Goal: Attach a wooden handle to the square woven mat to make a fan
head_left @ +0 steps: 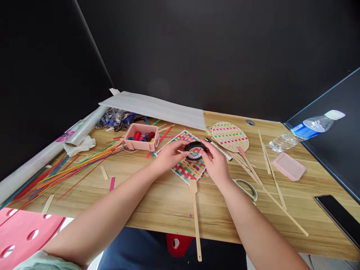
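Tape roll [195,149], black, sits pinched between both hands just above a woven mat [188,165] of coloured strips at the middle of the table [157,202]. Left hand [168,155] grips its left edge with fingers curled; right hand [215,163] pinches the right edge. A wooden handle [195,217] lies below the mat, reaching past the table edge. Left of the hands stands a pink box [142,137], open, holding red, blue and yellow spools. Its pink lid [288,166] rests well apart on the right, near a water bottle [306,131] lying on its side. An oval fan [230,136] lies just beyond the right hand.
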The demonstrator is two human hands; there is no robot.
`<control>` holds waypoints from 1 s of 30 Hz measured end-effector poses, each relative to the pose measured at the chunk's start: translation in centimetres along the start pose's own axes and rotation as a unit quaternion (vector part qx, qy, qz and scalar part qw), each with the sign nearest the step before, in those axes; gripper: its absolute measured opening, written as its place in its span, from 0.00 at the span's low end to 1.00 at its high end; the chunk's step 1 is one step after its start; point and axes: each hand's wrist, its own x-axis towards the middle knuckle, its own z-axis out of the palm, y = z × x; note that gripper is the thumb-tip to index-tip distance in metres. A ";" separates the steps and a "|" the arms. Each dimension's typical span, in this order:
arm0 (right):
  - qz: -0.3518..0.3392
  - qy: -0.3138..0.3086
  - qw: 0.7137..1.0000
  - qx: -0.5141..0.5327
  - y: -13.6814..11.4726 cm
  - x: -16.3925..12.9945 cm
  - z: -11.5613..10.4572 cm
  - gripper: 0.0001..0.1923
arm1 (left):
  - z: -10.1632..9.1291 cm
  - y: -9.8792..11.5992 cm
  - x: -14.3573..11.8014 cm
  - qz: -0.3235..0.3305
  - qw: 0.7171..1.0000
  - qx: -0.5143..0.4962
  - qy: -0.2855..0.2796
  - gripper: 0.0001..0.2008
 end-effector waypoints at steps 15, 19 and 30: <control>-0.346 0.113 0.913 -0.182 -4.3 -2.3 -0.6 0.21 | 1.0 3.3 -2.4 0.257 0.944 0.201 0.043 0.14; -0.375 0.119 0.891 -0.225 -5.0 -3.0 -1.1 0.21 | 1.0 4.2 -2.9 0.323 0.926 0.192 0.046 0.11; -0.341 0.129 0.905 -0.221 -5.2 -3.0 -1.2 0.16 | 1.3 4.0 -3.2 0.335 0.913 0.178 0.149 0.13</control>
